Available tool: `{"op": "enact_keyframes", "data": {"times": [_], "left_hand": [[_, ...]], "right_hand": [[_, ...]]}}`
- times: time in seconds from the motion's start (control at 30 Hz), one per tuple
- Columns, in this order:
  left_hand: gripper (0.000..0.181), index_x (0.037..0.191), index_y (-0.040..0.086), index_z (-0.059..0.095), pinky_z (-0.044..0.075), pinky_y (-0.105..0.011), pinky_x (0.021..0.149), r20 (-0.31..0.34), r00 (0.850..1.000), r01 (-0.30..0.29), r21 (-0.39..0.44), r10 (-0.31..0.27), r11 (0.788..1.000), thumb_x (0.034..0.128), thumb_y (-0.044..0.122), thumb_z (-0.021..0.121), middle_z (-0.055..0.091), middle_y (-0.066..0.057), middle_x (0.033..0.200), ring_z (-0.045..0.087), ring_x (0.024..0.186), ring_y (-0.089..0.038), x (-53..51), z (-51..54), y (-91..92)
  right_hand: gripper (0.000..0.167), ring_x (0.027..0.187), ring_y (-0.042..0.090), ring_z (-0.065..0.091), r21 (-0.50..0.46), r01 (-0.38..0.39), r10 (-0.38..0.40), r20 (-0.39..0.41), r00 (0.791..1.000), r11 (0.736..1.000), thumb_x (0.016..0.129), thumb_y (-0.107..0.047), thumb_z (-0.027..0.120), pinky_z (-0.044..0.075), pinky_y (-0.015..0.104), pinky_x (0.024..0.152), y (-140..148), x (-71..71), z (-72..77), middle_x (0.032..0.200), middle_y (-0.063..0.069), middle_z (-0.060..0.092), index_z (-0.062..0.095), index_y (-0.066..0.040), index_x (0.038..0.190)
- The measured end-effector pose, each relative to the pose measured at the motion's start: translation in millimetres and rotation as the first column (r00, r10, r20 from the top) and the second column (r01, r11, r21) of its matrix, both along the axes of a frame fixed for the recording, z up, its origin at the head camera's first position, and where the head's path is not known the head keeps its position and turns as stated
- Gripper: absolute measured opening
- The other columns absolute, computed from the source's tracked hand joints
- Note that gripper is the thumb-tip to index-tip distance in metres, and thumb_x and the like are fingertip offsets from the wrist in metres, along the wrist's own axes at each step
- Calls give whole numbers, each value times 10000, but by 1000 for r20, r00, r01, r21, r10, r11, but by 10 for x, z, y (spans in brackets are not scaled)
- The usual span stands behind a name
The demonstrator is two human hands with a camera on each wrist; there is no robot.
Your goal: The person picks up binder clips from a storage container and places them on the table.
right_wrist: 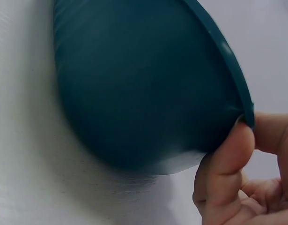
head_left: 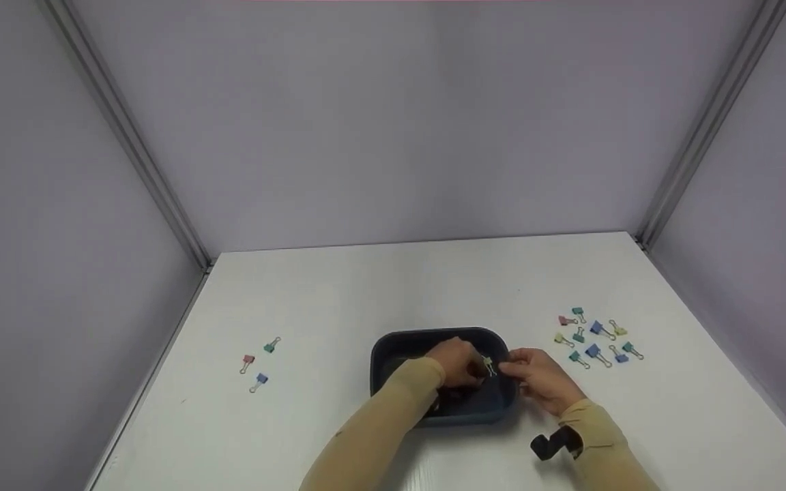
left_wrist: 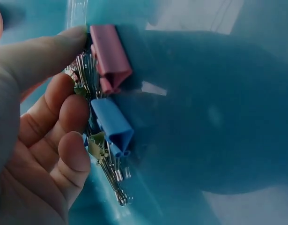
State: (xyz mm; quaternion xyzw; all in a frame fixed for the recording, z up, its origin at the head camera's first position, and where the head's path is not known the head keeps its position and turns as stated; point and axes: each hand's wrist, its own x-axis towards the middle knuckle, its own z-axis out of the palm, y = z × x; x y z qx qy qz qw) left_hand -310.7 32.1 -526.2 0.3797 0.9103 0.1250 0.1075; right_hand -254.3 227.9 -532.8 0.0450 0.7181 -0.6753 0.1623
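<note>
A dark teal plastic tray (head_left: 464,419) stands at the front middle of the table. My left hand (head_left: 456,361) reaches down inside it. In the left wrist view its thumb and curled fingers grip a bunch of binder clips, among them a pink binder clip (left_wrist: 111,54), a blue binder clip (left_wrist: 111,121) and a yellow-green binder clip (left_wrist: 96,146). Wire handles lie bunched together by the fingers, and some clips are partly hidden. My right hand (head_left: 542,379) pinches the tray's right rim (right_wrist: 235,70) between thumb and fingers.
Several coloured binder clips (head_left: 593,351) lie scattered to the right of the tray. On the left lie a red binder clip (head_left: 248,359), a green binder clip (head_left: 269,347) and a blue binder clip (head_left: 262,378). Grey walls (head_left: 366,123) enclose the white table (head_left: 311,286).
</note>
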Motion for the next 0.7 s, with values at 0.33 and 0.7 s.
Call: {"op": "enact_keyframes", "data": {"times": [0.33,0.7], "left_hand": [[181,993,283,767,471,-155,744,9,1000,-8,-29,8,1000,812,285,767,690,174,836,584,732,26,11,-18,-6],[198,1019,291,761,477,-169,748,21,1000,15,-78,-13,997,823,312,751,685,173,864,576,735,15,-20,-12,-5]], "right_hand": [[370,864,240,579,-12,-13,12,-7,1000,1000,919,-122,634,492,339,684,7,12,-38,1010,157,615,508,108,1180],[366,908,283,560,31,20,-21,9,1000,999,912,-117,633,484,368,727,-5,-5,-15,1071,198,591,526,94,1192]]}}
